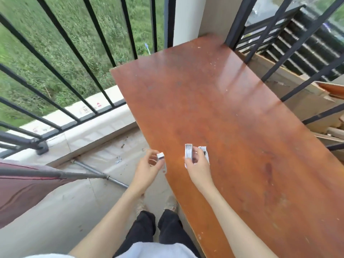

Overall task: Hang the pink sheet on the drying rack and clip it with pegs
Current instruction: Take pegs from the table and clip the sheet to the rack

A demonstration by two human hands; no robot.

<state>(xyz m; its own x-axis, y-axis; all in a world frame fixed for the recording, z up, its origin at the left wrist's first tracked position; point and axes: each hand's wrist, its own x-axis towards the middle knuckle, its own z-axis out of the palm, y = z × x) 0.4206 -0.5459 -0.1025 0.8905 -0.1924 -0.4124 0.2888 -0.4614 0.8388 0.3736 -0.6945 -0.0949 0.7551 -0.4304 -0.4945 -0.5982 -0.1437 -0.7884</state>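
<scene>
Holding white pegs: left hand (149,165) | right hand (197,164) | over table (223,108) edge

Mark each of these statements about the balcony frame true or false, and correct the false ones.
1. Both hands hold white pegs. True: the left hand grips one peg, the right hand grips white pegs.
2. The pink sheet lies on the wooden table. False: the pink sheet hangs over the rack bar at lower left; the wooden table is at right.
3. The right hand is over the table. True.
4. The railing is white. False: the railing is black.
</scene>
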